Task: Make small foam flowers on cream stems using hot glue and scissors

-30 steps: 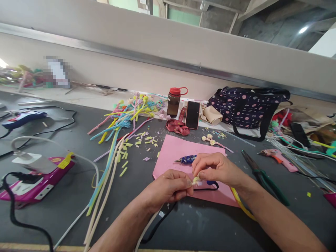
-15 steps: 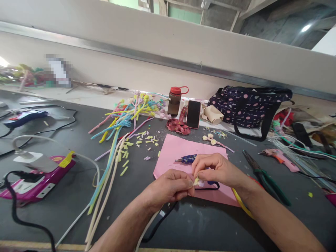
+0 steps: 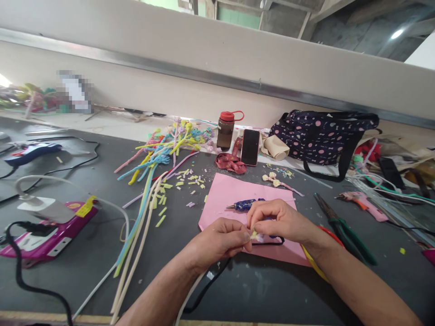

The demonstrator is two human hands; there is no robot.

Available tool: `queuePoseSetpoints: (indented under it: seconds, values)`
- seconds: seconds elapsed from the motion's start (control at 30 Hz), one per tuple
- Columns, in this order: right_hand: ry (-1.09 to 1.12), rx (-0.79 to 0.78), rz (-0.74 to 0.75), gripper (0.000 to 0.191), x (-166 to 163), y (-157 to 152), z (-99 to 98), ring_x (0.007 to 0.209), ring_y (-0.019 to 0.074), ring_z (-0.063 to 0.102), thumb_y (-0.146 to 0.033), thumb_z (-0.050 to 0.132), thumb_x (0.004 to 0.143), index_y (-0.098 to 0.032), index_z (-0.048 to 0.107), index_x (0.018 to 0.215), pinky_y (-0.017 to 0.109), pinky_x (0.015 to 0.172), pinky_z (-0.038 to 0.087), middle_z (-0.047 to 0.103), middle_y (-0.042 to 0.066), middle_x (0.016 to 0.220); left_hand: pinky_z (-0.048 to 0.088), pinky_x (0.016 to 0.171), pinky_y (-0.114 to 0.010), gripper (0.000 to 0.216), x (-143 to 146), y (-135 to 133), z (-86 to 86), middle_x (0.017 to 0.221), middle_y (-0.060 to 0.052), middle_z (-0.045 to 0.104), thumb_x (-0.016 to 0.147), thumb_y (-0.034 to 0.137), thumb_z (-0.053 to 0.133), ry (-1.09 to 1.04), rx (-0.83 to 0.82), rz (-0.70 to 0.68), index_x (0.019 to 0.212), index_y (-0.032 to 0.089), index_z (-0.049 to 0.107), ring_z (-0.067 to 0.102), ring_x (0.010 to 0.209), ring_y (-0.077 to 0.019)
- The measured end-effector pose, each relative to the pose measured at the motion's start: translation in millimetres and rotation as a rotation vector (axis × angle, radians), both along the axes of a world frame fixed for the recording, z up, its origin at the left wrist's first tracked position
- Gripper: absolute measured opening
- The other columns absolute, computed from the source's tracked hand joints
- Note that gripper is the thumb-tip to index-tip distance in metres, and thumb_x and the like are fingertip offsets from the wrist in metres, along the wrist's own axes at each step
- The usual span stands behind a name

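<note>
My left hand [image 3: 217, 242] and my right hand [image 3: 278, 222] meet over the near edge of a pink sheet [image 3: 234, 194]. Both pinch a small pale yellow pipe-cleaner piece [image 3: 254, 235] between fingertips. A cream pipe cleaner [image 3: 190, 294] trails down under my left wrist. A yellow strip [image 3: 311, 265] runs under my right wrist. A blue glue gun [image 3: 243, 205] lies on the pink sheet just beyond my fingers, with its black cord [image 3: 210, 280] looping toward me.
Long coloured pipe cleaners [image 3: 149, 181] and cut bits [image 3: 186, 181] lie to the left. Green-handled pliers [image 3: 340, 226] and a pink glue gun [image 3: 360, 203] lie right. A bottle [image 3: 224, 130], phone [image 3: 250, 147] and dotted bag [image 3: 319, 138] stand behind. A magenta power strip [image 3: 47, 231] sits far left.
Both hands stay pinched on the small yellow piece and have sunk slightly toward the pink sheet. Nothing else on the table has moved.
</note>
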State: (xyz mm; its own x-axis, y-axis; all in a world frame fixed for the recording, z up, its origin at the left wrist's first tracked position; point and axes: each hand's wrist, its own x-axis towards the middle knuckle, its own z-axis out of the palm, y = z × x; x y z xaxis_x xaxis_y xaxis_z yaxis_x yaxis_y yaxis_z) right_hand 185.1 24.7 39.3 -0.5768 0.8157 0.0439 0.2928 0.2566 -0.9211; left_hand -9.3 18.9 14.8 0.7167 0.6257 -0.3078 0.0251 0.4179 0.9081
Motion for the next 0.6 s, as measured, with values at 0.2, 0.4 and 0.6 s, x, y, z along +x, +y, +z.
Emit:
queuePoseSetpoints:
  seconds: [0.2,0.4,0.6]
  values:
    - [0.058,-0.023,0.026,0.020,2.2,1.4,-1.6,0.077,0.0161,0.059,-0.029,0.058,0.082,-0.015,0.072,0.079,0.028,0.071,0.045,0.065,0.006,0.083,0.013,0.038,-0.020,0.022,-0.3,0.0,1.0,0.041,0.007,0.037,0.076,0.029,0.057,-0.003,-0.015,0.004,0.064,0.012,0.063,0.024,0.037,-0.0040]
    - [0.213,-0.054,-0.141,0.041,6.4,2.3,-5.2,0.073,0.0162,0.059,-0.046,0.044,0.089,-0.013,0.068,0.097,0.028,0.064,0.045,0.065,0.009,0.089,0.012,0.034,-0.017,0.026,-2.3,0.1,-1.7,0.042,0.005,0.044,0.076,0.036,0.059,-0.064,-0.057,0.077,0.066,0.012,0.063,0.027,0.033,-0.0027]
    - [0.212,-0.111,-0.169,0.037,6.0,-2.0,-1.9,0.068,0.0151,0.058,-0.045,0.048,0.087,-0.013,0.068,0.090,0.027,0.061,0.045,0.064,0.007,0.080,0.021,0.033,-0.017,0.026,-4.8,-2.4,-6.6,0.050,0.000,0.056,0.077,0.039,0.059,-0.288,-0.098,0.198,0.072,0.014,0.062,0.042,0.035,-0.0058]
